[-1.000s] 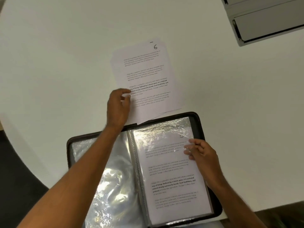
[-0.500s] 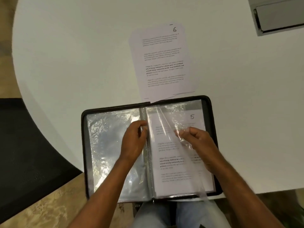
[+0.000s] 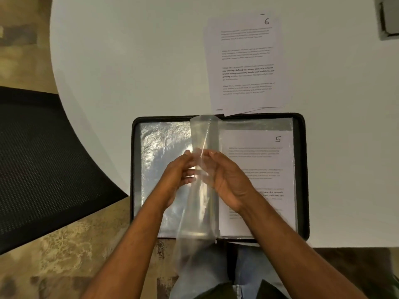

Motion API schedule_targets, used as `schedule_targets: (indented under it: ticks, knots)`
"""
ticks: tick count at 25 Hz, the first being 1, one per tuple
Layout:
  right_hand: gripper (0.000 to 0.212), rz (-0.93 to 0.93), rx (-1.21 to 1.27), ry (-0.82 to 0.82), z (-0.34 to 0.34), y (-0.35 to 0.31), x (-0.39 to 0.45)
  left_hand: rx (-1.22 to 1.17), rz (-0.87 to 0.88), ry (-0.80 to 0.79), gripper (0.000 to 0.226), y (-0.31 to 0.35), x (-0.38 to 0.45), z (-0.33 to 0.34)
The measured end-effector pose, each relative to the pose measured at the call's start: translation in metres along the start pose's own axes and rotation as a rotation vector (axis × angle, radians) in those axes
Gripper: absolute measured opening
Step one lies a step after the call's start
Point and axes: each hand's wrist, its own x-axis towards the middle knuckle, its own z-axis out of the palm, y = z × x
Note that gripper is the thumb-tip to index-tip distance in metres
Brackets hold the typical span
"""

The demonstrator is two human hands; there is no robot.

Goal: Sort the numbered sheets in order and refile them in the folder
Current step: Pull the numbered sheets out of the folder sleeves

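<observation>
A black zip folder (image 3: pixel 301 169) lies open at the table's near edge. Its right-hand sleeve holds the sheet numbered 5 (image 3: pixel 269 152). A clear plastic sleeve (image 3: pixel 203 134) stands up from the spine, mid-turn. My left hand (image 3: pixel 179 171) and my right hand (image 3: pixel 226 173) meet at this sleeve, fingers pinching its edge from either side. Behind the folder lies a small stack of printed sheets with number 6 (image 3: pixel 246 61) on top. The left side of the folder shows shiny sleeves with no visible sheet (image 3: pixel 155 152).
The round white table (image 3: pixel 129 61) carries a grey object (image 3: pixel 388 18) at the far right corner. A black mesh chair (image 3: pixel 43 158) stands to the left. My lap in jeans (image 3: pixel 248 266) is below the folder.
My left hand left the stack of sheets and came to the folder's spine. Both hands lifted the clear sleeve off sheet 5 and raised it upright over the spine.
</observation>
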Motion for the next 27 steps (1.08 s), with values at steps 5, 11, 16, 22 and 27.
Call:
schedule_targets:
  ticks: [5,11,16,22,27]
  knots:
    - [0.020,0.058,-0.226,0.077,0.035,0.026,0.023,-0.157,-0.028,0.091,0.059,-0.010,-0.019,-0.034]
    - [0.046,0.012,-0.339,0.045,0.046,0.046,0.038,-0.102,-0.039,0.250,0.078,-0.021,-0.026,-0.066]
    - [0.025,-0.122,-0.541,0.126,0.040,0.049,0.043,0.175,0.043,0.524,0.040,-0.039,-0.027,-0.077]
    - [0.034,-0.436,-0.965,0.345,-0.022,0.014,0.015,0.458,0.082,0.658,0.026,-0.049,-0.025,-0.075]
    - [0.054,-0.566,-1.384,0.600,-0.107,-0.020,0.001,0.620,0.147,0.781,0.016,-0.049,-0.023,-0.062]
